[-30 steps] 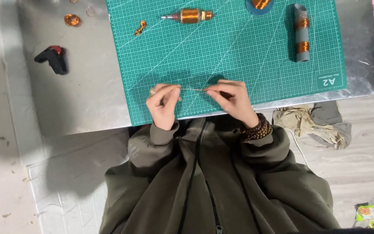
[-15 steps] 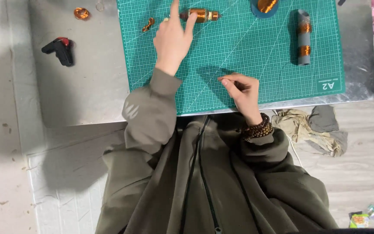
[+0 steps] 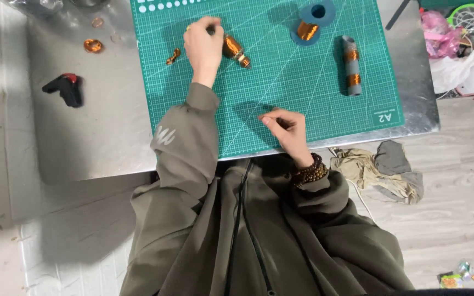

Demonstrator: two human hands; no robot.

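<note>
One copper-wound motor rotor on a steel shaft point(image 3: 235, 49) lies tilted near the top centre of the frame on the green gridded cutting mat point(image 3: 281, 93). The left hand point(image 3: 203, 46) is closed over its upper left end, fingers curled around the shaft, so that end is hidden. The right hand point(image 3: 286, 127) rests low on the mat, just above centre frame, thumb and forefinger pinched together; whatever sits between them is too thin to make out, so I cannot tell if it grips anything.

Counted on the mat: one blue spool of copper wire point(image 3: 309, 24) in the upper middle right, one grey tube with two copper bands point(image 3: 351, 64) to its right, and one small twisted scrap of copper wire point(image 3: 173, 56) just left of the left hand. The mat's top edge is cut off by the frame.

On the bare grey metal table point(image 3: 100, 120): one black tool with a red tip point(image 3: 66, 87) at left, and one small copper coil point(image 3: 92, 45) in the upper left. Two fainter rings near it are hard to read.

One beaded brown bracelet point(image 3: 309, 171) circles the right wrist. One crumpled grey-beige rag point(image 3: 382, 170) lies on the floor at the right, and bags in the upper right corner are partly cropped.
</note>
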